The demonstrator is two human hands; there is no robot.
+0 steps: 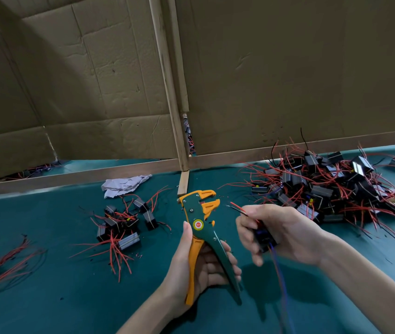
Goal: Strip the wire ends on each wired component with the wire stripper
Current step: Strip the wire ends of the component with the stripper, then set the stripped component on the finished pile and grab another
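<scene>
From the head view: gripped the wire stripper (200,227) in the left hand (199,268) — curled round the green handle, thumb laid along the orange one — with handles spread and the orange jaws gaping, mouth turned to the right. Kept the tool's long axis close to upright in the frame, head up and away from the body, handles down toward the wrist. Clamped the wired component (265,237), a small black block, in the right hand (280,232) just right of the tool, and pinched its two wire ends (237,208), one red and one black, so as to poke up and to the left. Pointed those tips at the open jaws, near them yet apart, not inside; ran them roughly crosswise to the stripper's axis, as feeding probably required. Let a blue wire (280,268) trail from the block toward the body. Judged the right hand the one to close the gap — likely a short slide leftward, then a squeeze from the left. Left the big pile (331,189) of components on the teal table (47,297) at far right, a smaller group (121,225) at left
</scene>
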